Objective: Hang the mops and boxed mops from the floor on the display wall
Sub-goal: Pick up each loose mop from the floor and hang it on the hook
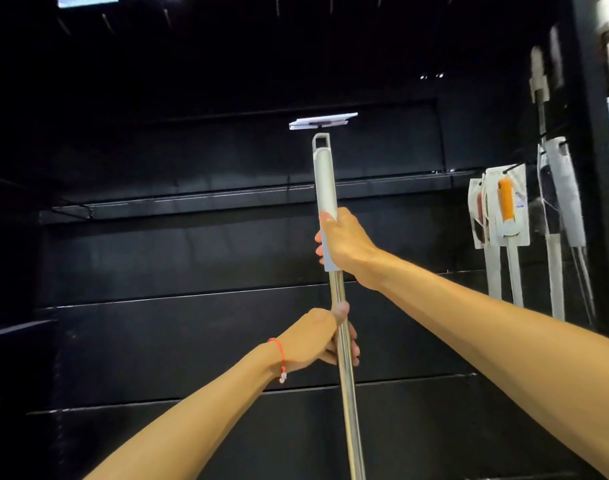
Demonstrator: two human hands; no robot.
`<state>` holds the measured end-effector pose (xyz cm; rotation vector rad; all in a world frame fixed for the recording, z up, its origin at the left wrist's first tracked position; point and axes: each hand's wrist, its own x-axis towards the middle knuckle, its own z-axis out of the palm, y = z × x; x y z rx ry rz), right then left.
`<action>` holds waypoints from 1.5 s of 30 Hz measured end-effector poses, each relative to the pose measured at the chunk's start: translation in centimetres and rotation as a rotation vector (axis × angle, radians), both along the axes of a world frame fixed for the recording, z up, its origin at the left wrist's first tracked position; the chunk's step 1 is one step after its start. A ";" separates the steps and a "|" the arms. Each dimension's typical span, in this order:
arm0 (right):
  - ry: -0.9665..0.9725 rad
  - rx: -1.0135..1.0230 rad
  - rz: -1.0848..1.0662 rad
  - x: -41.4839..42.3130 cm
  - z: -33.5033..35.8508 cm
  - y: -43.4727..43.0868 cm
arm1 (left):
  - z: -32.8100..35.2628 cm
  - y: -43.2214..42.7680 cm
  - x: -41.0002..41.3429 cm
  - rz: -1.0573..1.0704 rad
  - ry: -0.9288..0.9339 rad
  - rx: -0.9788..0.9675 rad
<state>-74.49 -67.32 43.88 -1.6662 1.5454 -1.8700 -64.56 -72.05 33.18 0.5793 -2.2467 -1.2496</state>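
Left hand and right hand grip the mop pole before a black panelled display wall.

Two hands, the left hand and the right hand, grip one mop, which has one hanging loop at its tip. One white label juts from the black display wall. At least four packaged mops hang at right; blur hides the exact number. One red bracelet circles the left wrist.
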 end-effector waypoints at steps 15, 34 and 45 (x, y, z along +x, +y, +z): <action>0.001 0.105 -0.104 -1.6 -0.3 -4.5 | -0.8 -4.3 -1.3 0.003 -0.044 0.057; 0.043 0.091 -0.228 -8.1 -2.2 -16.1 | -3.8 -17.2 -7.5 0.118 0.033 -0.019; 0.136 0.060 -0.128 -12.8 -3.1 -23.7 | -4.8 -25.8 -12.2 0.179 0.095 0.012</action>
